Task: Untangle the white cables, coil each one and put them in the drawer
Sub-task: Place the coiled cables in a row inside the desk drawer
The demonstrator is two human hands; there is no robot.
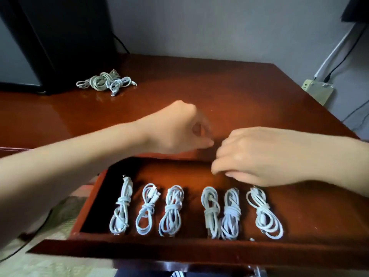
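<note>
Several coiled white cables (pixel 171 210) lie side by side in the open wooden drawer (pixel 139 242). A tangled pile of white cables (pixel 103 82) sits on the desk top at the far left. My left hand (pixel 175 128) hovers over the desk's front edge with its fingers curled in towards the thumb, and I see nothing in it. My right hand (pixel 253 154) is just to its right, above the back of the drawer, fingers loosely bent downward and holding nothing. Both hands are blurred, and their fingertips nearly meet.
The glossy brown desk (pixel 239 92) stands against a grey wall. A black monitor (pixel 60 37) rises at the far left behind the tangled pile. A power strip (pixel 317 90) with plugged leads hangs off the right edge.
</note>
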